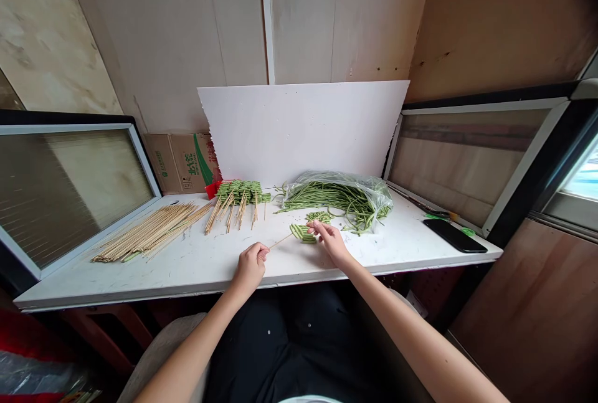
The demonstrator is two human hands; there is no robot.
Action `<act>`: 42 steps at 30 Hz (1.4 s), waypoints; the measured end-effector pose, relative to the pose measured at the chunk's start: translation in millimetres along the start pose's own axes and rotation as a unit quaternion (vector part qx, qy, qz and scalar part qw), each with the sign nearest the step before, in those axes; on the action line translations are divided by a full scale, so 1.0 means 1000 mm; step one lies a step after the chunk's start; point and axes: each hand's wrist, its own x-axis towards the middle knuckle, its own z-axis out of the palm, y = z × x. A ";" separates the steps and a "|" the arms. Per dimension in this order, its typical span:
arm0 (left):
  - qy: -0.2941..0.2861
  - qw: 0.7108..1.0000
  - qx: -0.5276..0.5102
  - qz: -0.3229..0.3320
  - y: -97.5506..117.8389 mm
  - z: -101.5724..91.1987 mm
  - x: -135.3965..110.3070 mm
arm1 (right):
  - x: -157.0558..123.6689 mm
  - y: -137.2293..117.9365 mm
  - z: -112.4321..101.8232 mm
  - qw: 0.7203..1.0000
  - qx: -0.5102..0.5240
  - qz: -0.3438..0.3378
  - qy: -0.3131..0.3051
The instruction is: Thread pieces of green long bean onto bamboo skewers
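Observation:
My left hand [252, 264] is closed around the blunt end of a thin bamboo skewer [281, 241] just above the table's front edge. Short cut pieces of green bean [303, 233] sit side by side across the skewer's far end. At that end my right hand [328, 242] pinches with thumb and forefinger against the bean pieces; its fingertips partly hide what they grip. Right behind it lies a small pile of cut bean pieces [319, 217]. Farther back, long green beans [327, 196] spill from a clear plastic bag [369, 188].
Bare bamboo skewers [149, 228] lie heaped at the left of the white table [187, 275]. Finished bean skewers [240, 192] are stacked at the back, by a cardboard box [182, 163]. A black phone [453, 236] rests at the right. A white board [303, 132] stands behind; framed glass panels flank both sides.

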 end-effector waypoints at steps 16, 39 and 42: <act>0.010 1.000 0.008 -0.011 -0.014 -0.010 0.007 | 0.004 0.011 -0.021 0.816 -0.511 -0.226 -0.147; -0.018 0.999 0.018 0.037 -0.017 -0.011 0.005 | 0.020 0.021 -0.053 0.980 0.171 0.098 0.009; -0.020 0.999 0.014 0.043 -0.016 -0.012 0.005 | 0.019 0.019 -0.053 0.978 0.184 0.100 0.004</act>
